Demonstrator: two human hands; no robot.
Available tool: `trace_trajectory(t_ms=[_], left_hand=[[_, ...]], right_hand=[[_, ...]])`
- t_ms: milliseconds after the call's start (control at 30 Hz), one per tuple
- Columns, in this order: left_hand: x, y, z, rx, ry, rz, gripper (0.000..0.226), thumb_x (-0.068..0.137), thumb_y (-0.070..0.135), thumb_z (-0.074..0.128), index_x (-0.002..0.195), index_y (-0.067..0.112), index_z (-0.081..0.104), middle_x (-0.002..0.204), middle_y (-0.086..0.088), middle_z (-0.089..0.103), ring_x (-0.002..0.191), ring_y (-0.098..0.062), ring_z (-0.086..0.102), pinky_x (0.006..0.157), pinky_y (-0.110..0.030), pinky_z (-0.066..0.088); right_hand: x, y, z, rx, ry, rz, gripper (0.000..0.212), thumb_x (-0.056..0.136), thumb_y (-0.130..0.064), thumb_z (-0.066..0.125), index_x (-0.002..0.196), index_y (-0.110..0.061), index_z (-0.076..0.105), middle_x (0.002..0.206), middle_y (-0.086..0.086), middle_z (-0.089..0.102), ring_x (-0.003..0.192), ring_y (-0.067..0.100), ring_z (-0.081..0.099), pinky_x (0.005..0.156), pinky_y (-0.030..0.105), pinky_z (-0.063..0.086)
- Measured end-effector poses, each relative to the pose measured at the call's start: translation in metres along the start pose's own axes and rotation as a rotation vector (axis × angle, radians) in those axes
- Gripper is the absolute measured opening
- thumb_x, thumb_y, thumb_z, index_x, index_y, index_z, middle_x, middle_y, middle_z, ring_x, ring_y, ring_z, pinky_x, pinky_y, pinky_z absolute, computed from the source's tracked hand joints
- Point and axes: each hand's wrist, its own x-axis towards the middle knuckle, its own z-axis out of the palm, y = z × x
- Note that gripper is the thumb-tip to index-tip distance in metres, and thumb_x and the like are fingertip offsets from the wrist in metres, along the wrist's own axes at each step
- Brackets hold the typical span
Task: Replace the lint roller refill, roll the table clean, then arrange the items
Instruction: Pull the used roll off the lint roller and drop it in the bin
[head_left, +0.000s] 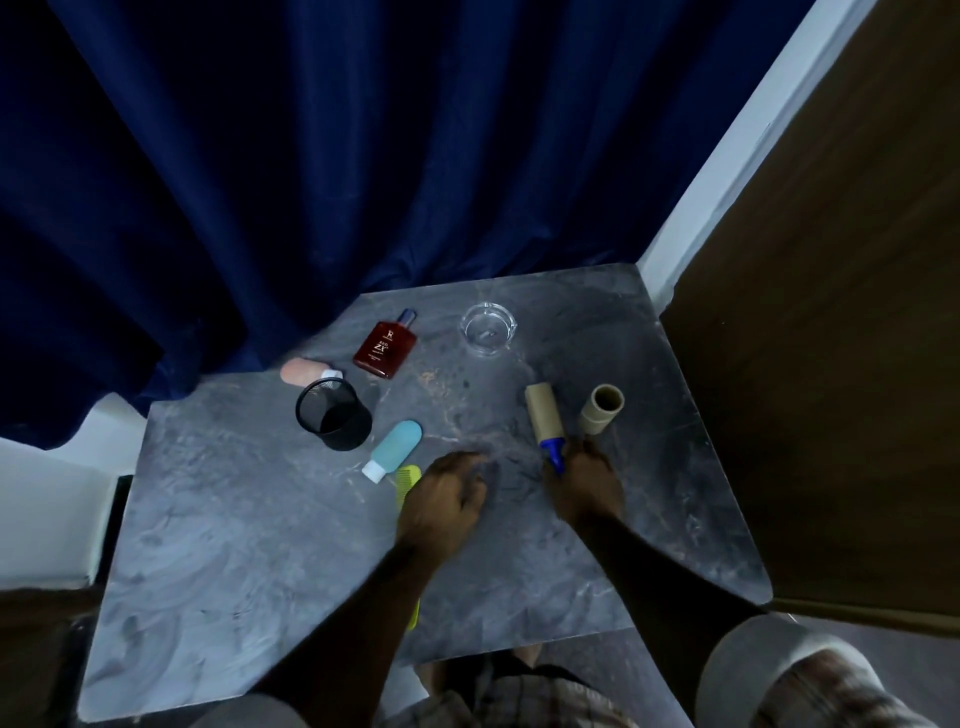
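My right hand (584, 483) grips the blue handle of the lint roller (543, 415), whose tan roll points away from me and rests low over the grey marbled table (234, 519). A second tan cardboard tube (602, 409) lies just right of the roller, its open end facing up. My left hand (447, 499) hovers palm down over the table's middle, fingers loosely curled and holding nothing. Part of a yellow-green comb (407, 480) shows beside and under that hand and forearm.
A blue squeeze bottle (397, 448) lies left of my left hand. Behind it stand a black mesh cup (335, 413), a pink bottle (304, 371), a red perfume bottle (385, 345) and a glass ashtray (488, 328). A blue curtain hangs behind, a wooden panel right.
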Motion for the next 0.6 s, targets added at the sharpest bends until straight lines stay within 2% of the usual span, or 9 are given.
trace_trajectory(t_ms=[133,233,300,367,467,600], left_hand=[[0.013,0.004,0.007,-0.209,0.062,-0.145,0.032,0.1,0.012,0.065,0.131,0.013,0.072,0.132,-0.005,0.075,0.123,-0.022,0.07,0.109,-0.044,0.055],[0.029,0.012,0.008,-0.518,0.087,-0.327,0.023,0.103,0.006,0.061,0.123,0.008,0.074,0.126,-0.012,0.076,0.119,-0.032,0.072,0.107,-0.05,0.057],[0.04,0.023,0.001,-0.835,0.07,-0.441,0.021,0.105,0.007,0.06,0.123,0.015,0.067,0.129,-0.014,0.073,0.112,-0.035,0.073,0.096,-0.048,0.06],[0.045,0.034,-0.01,-1.065,0.055,-0.474,0.029,0.105,0.012,0.062,0.131,0.023,0.057,0.127,-0.008,0.072,0.102,-0.028,0.075,0.084,-0.042,0.063],[0.041,0.053,-0.032,-1.136,0.047,-0.434,0.04,0.093,0.025,0.08,0.126,0.026,0.057,0.115,-0.004,0.078,0.094,-0.022,0.08,0.075,-0.04,0.068],[0.021,0.082,-0.059,-1.115,0.133,-0.366,0.034,0.087,0.032,0.086,0.113,0.014,0.072,0.096,-0.011,0.08,0.078,-0.021,0.078,0.06,-0.032,0.065]], right_hand=[[0.008,0.001,-0.004,0.144,-0.021,0.045,0.035,0.096,-0.032,0.059,0.123,-0.009,0.061,0.124,0.016,0.065,0.115,0.039,0.065,0.092,0.043,0.055],[0.008,0.004,-0.012,0.284,-0.02,0.019,0.03,0.094,-0.023,0.064,0.12,-0.009,0.065,0.116,0.017,0.069,0.109,0.038,0.067,0.091,0.045,0.056],[0.002,0.003,-0.021,0.37,0.019,-0.048,0.021,0.092,-0.018,0.067,0.112,-0.013,0.069,0.107,0.012,0.073,0.101,0.033,0.069,0.088,0.044,0.056],[-0.007,0.001,-0.035,0.458,0.056,-0.158,0.016,0.09,-0.018,0.07,0.106,-0.017,0.07,0.098,0.004,0.074,0.093,0.025,0.07,0.086,0.044,0.057],[-0.023,-0.005,-0.063,0.537,0.032,-0.31,0.018,0.091,-0.02,0.071,0.108,-0.025,0.069,0.102,-0.006,0.072,0.093,0.014,0.069,0.086,0.044,0.057],[-0.043,-0.016,-0.109,0.49,-0.009,-0.48,0.021,0.095,-0.027,0.067,0.114,-0.034,0.064,0.11,-0.014,0.067,0.102,0.005,0.064,0.089,0.037,0.056]])
